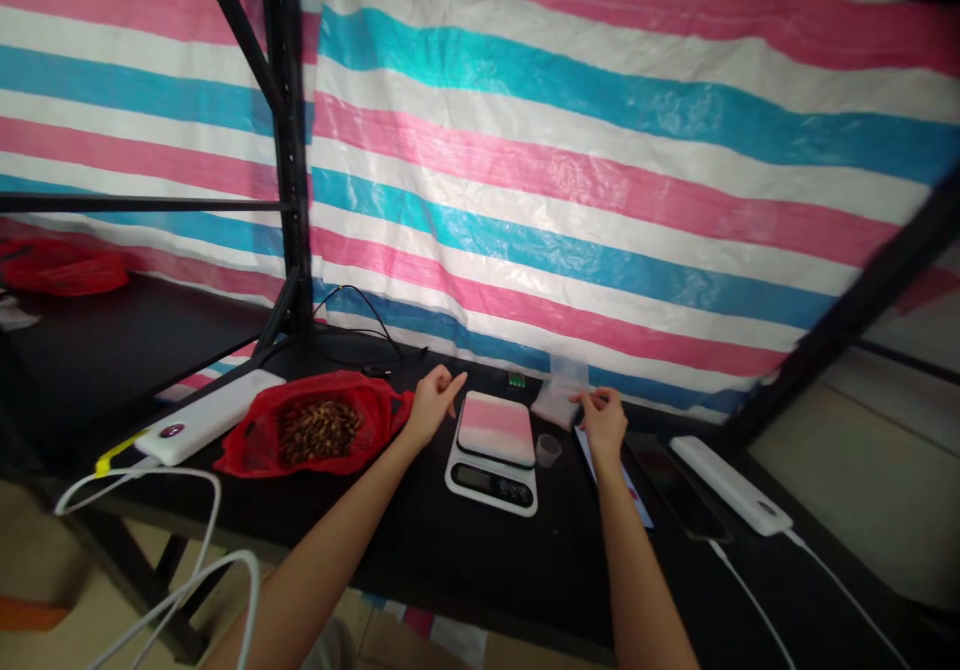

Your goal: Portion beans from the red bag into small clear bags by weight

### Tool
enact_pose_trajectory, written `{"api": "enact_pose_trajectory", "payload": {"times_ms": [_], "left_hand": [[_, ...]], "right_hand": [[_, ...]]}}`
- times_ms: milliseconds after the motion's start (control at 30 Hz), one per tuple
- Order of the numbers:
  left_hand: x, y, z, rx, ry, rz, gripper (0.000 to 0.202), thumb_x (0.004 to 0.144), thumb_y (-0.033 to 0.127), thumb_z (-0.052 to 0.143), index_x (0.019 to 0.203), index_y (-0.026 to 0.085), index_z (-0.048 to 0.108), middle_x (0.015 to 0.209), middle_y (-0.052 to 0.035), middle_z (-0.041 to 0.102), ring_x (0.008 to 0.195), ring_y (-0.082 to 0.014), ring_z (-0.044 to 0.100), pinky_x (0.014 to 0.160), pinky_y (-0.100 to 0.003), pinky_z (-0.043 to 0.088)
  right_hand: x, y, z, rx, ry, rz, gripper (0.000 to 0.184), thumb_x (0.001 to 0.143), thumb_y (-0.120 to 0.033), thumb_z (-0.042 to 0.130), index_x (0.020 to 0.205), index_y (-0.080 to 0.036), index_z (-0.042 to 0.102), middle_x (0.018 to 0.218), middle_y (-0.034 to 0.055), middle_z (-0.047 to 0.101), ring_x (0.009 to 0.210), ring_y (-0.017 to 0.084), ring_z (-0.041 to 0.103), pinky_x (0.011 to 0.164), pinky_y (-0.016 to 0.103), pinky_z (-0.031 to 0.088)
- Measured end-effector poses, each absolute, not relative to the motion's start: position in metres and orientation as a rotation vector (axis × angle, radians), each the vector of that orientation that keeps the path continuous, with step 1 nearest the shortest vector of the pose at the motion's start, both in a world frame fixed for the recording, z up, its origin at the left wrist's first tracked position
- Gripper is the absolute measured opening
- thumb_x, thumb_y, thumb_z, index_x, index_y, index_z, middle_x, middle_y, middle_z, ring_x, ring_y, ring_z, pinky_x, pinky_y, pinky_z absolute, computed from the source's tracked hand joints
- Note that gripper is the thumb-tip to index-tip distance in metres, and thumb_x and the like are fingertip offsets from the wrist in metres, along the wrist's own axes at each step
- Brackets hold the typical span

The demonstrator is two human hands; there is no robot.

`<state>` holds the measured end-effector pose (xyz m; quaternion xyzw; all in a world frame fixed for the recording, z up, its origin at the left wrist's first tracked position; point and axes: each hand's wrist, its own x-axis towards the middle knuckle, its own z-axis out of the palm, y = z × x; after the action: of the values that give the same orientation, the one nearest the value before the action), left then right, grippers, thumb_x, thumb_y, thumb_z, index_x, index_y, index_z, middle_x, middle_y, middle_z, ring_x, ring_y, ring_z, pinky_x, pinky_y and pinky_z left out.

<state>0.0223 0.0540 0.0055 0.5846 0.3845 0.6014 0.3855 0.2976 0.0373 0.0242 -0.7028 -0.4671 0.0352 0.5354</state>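
Note:
A white digital kitchen scale point(493, 430) with a square platform lies in the middle of the black table, nothing on its platform. My left hand point(435, 402) is just left of it, fingers partly stretched and apart, holding nothing. Close to that wrist is a red plastic bag point(251, 430), its mouth spread around many small brown pieces point(319, 430). At the scale's right, my right hand point(604, 418) pinches the edge of a clear plastic bag point(559, 398) with pale contents. A small translucent cup point(548, 449) sits between scale and right hand.
Small green batteries point(517, 380) lie behind the scale. A phone point(634, 490) is partly under my right forearm, with a dark phone point(679, 488) and a white power bank point(731, 485) beyond. Another power bank point(214, 415) with a looping white cable point(214, 510) is at left. Striped sheeting point(562, 180) hangs behind.

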Motion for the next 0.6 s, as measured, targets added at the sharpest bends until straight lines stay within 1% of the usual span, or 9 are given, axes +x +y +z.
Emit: {"api": "enact_pose_trajectory", "payload": {"times_ms": [67,133,200,267,333,400,500,600], "left_hand": [[0.021,0.056,0.004,1.481,0.987,1.58,0.038,0.076,0.048,0.051,0.061,0.02,0.031,0.037,0.0118,0.031,0.03,-0.0064,0.039,0.035,-0.017,0.026],[0.021,0.057,0.002,1.519,0.985,1.572,0.037,0.078,0.047,0.049,0.061,0.02,0.03,0.036,0.0115,0.032,0.03,-0.0061,0.039,0.036,-0.016,0.026],[0.021,0.056,0.001,1.562,0.993,1.55,0.037,0.08,0.046,0.047,0.06,0.02,0.031,0.036,0.011,0.034,0.03,-0.0059,0.039,0.037,-0.016,0.027],[0.022,0.055,0.0,1.589,1.002,1.534,0.036,0.08,0.045,0.046,0.06,0.019,0.032,0.035,0.0107,0.035,0.03,-0.0058,0.039,0.038,-0.016,0.027],[0.022,0.056,0.001,1.595,1.005,1.531,0.035,0.08,0.045,0.046,0.061,0.019,0.033,0.035,0.0106,0.036,0.03,-0.0058,0.038,0.037,-0.016,0.027],[0.022,0.057,0.001,1.588,1.003,1.529,0.034,0.08,0.045,0.046,0.061,0.019,0.034,0.036,0.0106,0.036,0.03,-0.0061,0.039,0.037,-0.016,0.027],[0.021,0.06,0.001,1.565,1.009,1.505,0.033,0.078,0.045,0.047,0.063,0.019,0.035,0.034,0.0114,0.034,0.028,-0.0064,0.039,0.034,-0.016,0.024],[0.02,0.062,0.0,1.559,0.999,1.446,0.03,0.077,0.046,0.048,0.067,0.02,0.038,0.032,0.0122,0.034,0.025,-0.0068,0.037,0.032,-0.016,0.019]], "right_hand": [[0.301,0.033,0.022,-1.779,-1.141,0.126,0.021,0.078,-0.036,0.05,0.087,-0.018,0.054,0.073,0.0041,0.071,0.032,0.011,0.049,0.046,0.024,0.039],[0.297,0.028,0.021,-1.854,-1.171,0.155,0.014,0.078,-0.032,0.05,0.083,-0.019,0.054,0.073,0.002,0.07,0.036,0.011,0.053,0.052,0.024,0.04],[0.291,0.024,0.021,-1.937,-1.22,0.104,0.014,0.08,-0.032,0.049,0.081,-0.02,0.055,0.071,0.0017,0.07,0.041,0.013,0.056,0.056,0.025,0.04],[0.285,0.023,0.022,-2.025,-1.285,0.006,0.019,0.082,-0.034,0.045,0.078,-0.02,0.057,0.067,0.0027,0.068,0.052,0.016,0.06,0.059,0.026,0.04],[0.282,0.022,0.022,-2.108,-1.32,-0.105,0.022,0.083,-0.036,0.044,0.078,-0.02,0.058,0.07,0.0048,0.067,0.066,0.02,0.062,0.061,0.027,0.04],[0.281,0.022,0.022,-2.2,-1.332,-0.178,0.024,0.083,-0.038,0.045,0.081,-0.02,0.059,0.075,0.0072,0.067,0.074,0.022,0.062,0.062,0.028,0.04],[0.282,0.022,0.022,-2.311,-1.361,-0.198,0.025,0.081,-0.04,0.048,0.087,-0.019,0.06,0.079,0.0082,0.065,0.077,0.023,0.062,0.063,0.029,0.041],[0.282,0.023,0.022,-2.33,-1.393,-0.192,0.021,0.081,-0.035,0.047,0.089,-0.02,0.059,0.08,0.0077,0.065,0.077,0.022,0.062,0.062,0.028,0.04]]}}
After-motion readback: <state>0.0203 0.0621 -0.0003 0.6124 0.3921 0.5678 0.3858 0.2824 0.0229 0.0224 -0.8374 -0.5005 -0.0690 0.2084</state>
